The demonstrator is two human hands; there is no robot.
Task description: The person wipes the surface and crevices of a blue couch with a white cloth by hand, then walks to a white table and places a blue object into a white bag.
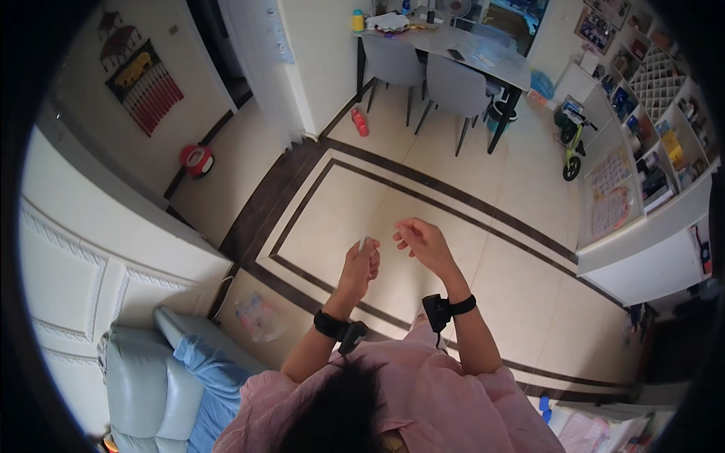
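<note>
My left hand (pixel 358 266) is closed in front of my body, thumb up, on a small white object (pixel 362 243). Only its tip shows above the fingers, so its kind cannot be made out. To the right of it, a short gap away, is my right hand (pixel 424 243). Its fingers are loosely bent and somewhat apart, with nothing visible in them. Both hands are held above the tiled floor (pixel 355 200). A black band with a small device (pixel 438 311) sits on my right wrist, and a similar band (pixel 340 331) is on my left.
Ahead stands a dining table (pixel 498 64) with grey chairs (pixel 455 87). A red bottle (pixel 359 122) lies on the floor. At the right are a small green bike (pixel 575 143) and shelves. A sofa (pixel 143 381) and a plastic bag (pixel 259 315) are at the lower left.
</note>
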